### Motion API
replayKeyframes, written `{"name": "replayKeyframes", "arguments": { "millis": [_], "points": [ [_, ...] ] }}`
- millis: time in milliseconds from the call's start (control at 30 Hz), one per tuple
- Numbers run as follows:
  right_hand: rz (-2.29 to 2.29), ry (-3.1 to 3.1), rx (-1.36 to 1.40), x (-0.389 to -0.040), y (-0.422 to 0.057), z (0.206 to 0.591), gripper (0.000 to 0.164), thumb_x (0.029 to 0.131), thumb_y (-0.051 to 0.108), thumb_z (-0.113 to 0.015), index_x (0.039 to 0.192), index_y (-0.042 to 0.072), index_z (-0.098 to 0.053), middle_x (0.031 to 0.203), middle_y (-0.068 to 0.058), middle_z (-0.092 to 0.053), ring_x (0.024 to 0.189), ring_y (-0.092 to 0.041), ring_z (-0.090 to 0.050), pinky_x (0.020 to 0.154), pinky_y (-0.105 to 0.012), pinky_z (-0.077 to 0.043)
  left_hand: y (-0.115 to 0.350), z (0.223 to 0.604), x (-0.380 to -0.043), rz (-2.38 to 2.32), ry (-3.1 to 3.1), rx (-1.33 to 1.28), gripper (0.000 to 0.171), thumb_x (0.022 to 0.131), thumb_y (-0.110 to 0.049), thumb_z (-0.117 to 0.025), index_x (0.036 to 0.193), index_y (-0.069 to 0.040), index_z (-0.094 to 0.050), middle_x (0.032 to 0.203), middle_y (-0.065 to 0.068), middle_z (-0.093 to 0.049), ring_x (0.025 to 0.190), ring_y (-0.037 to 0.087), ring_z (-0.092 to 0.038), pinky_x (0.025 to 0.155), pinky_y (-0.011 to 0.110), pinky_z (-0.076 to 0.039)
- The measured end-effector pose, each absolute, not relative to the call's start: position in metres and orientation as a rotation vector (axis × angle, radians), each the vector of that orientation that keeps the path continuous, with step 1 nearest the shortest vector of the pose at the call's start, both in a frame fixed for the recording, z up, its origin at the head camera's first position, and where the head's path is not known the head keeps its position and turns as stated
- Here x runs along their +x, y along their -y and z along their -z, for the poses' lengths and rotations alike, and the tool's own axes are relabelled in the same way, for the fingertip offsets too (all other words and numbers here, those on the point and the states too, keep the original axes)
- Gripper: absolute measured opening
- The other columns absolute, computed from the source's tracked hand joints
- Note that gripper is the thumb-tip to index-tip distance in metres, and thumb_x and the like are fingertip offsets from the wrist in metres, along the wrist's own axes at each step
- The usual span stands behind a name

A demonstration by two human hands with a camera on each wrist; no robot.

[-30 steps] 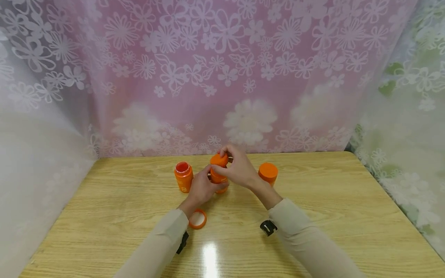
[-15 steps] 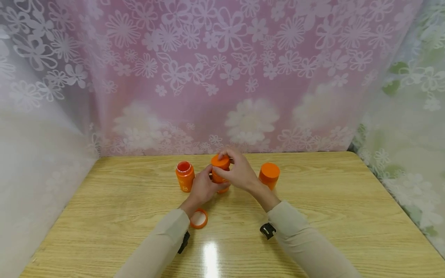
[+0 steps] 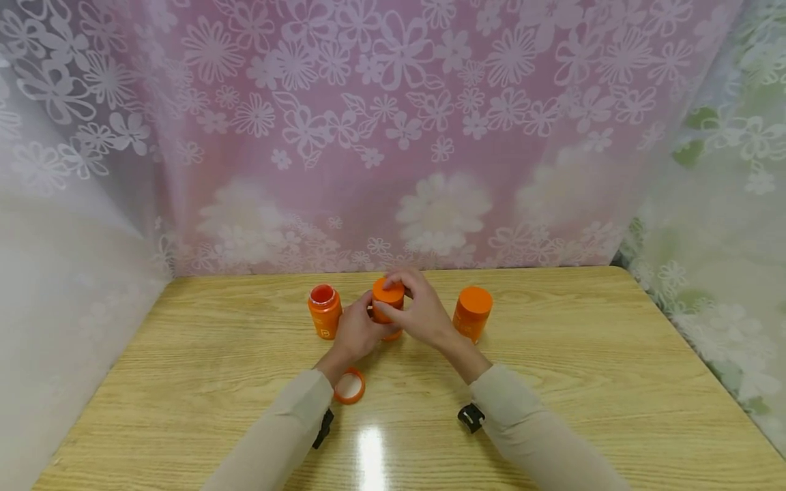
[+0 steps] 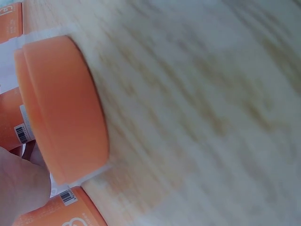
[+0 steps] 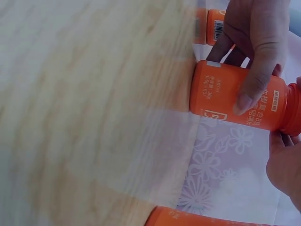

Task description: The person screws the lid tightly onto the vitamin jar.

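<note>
My left hand (image 3: 359,331) grips an orange bottle (image 5: 225,94) by its body, thumb across the printed label in the right wrist view. My right hand (image 3: 424,310) holds the orange cap (image 3: 389,292) over the top of that bottle, fingers and thumb at its sides. In the right wrist view, part of the red neck (image 5: 294,110) shows, and my right hand is beside it; the cap is outside that view. Left of my left hand stands an uncapped orange bottle (image 3: 324,314) with a red mouth. A loose cap (image 4: 70,108) lies hollow side up near my left wrist.
A third orange bottle (image 3: 473,314), capped, stands upright right of my right hand. All rest on a wood-grain table (image 3: 552,327). A pink floral curtain (image 3: 393,136) hangs along the table's back edge, with pale sheets at both sides.
The tilted cap in my right hand has come level and slightly lower over the bottle. My left hand keeps its grip; the other bottles and the loose cap stay put.
</note>
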State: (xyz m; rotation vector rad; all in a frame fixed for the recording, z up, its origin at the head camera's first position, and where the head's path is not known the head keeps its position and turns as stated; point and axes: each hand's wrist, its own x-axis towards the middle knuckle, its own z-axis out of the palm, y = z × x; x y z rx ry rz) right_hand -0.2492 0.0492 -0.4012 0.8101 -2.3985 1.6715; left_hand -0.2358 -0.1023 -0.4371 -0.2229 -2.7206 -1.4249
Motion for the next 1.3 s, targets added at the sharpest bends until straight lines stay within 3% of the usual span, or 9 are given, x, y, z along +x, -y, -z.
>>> {"name": "replayKeyframes", "arguments": {
  "millis": [167,467,700,833,967,1167,1300],
  "points": [
    [-1.699,2.377,0.818,-0.248,-0.047,0.404,0.027,0.083,0.011,-0.075,0.104,0.002,-0.061,0.129,-0.012,-0.047,0.123,-0.028,-0.044,0.099,-0.043,-0.042,0.102,0.438,-0.235,1.417,2.745,-0.203,0.059,0.078,-0.031,-0.081,0.127,-0.012,-0.055,0.113,0.006,-0.062,0.096,0.021,-0.06,0.085,0.036,-0.05],
    [-1.545,2.448,0.833,-0.248,-0.051,0.404,0.023,0.084,0.02,-0.076,0.101,0.011,-0.063,0.126,-0.008,-0.049,0.117,-0.019,-0.047,0.097,-0.038,-0.044,0.102,0.437,-0.235,1.402,2.729,-0.222,0.059,0.077,-0.028,-0.081,0.128,-0.012,-0.056,0.114,0.007,-0.064,0.099,0.023,-0.061,0.087,0.038,-0.05],
    [-1.508,2.496,0.851,-0.249,-0.052,0.4,0.024,0.085,0.021,-0.074,0.102,0.012,-0.06,0.121,-0.001,-0.049,0.111,-0.018,-0.049,0.097,-0.037,-0.044,0.102,0.437,-0.235,1.406,2.728,-0.227,0.06,0.077,-0.029,-0.081,0.128,-0.012,-0.056,0.114,0.007,-0.064,0.099,0.023,-0.061,0.086,0.038,-0.05],
    [-1.325,2.629,0.863,-0.247,-0.056,0.39,0.031,0.086,0.031,-0.072,0.11,0.016,-0.059,0.125,0.0,-0.049,0.112,-0.018,-0.049,0.096,-0.04,-0.044,0.102,0.438,-0.235,1.429,2.732,-0.219,0.058,0.077,-0.032,-0.081,0.126,-0.013,-0.056,0.116,0.006,-0.063,0.101,0.022,-0.061,0.087,0.037,-0.05],
    [-1.121,2.796,0.938,-0.246,-0.061,0.368,0.043,0.089,0.039,-0.067,0.125,0.019,-0.055,0.14,-0.002,-0.043,0.127,-0.023,-0.042,0.1,-0.046,-0.039,0.102,0.439,-0.234,1.47,2.711,-0.213,0.056,0.076,-0.037,-0.081,0.122,-0.017,-0.057,0.112,0.003,-0.064,0.096,0.018,-0.062,0.083,0.035,-0.051],
    [-0.83,2.908,1.245,-0.255,-0.063,0.337,0.052,0.095,0.024,-0.061,0.143,0.016,-0.043,0.15,-0.007,-0.035,0.138,-0.026,-0.029,0.108,-0.047,-0.028,0.101,0.44,-0.235,1.52,2.694,-0.19,0.055,0.074,-0.034,-0.083,0.12,-0.018,-0.057,0.108,0.002,-0.065,0.091,0.016,-0.064,0.079,0.034,-0.052],
    [-0.609,2.891,1.525,-0.261,-0.061,0.324,0.041,0.094,0.009,-0.06,0.135,0.008,-0.054,0.14,-0.012,-0.047,0.129,-0.029,-0.041,0.105,-0.043,-0.034,0.101,0.439,-0.234,1.503,2.709,-0.184,0.058,0.075,-0.032,-0.082,0.123,-0.013,-0.055,0.111,0.004,-0.064,0.093,0.017,-0.063,0.081,0.035,-0.052]
  ]
}}
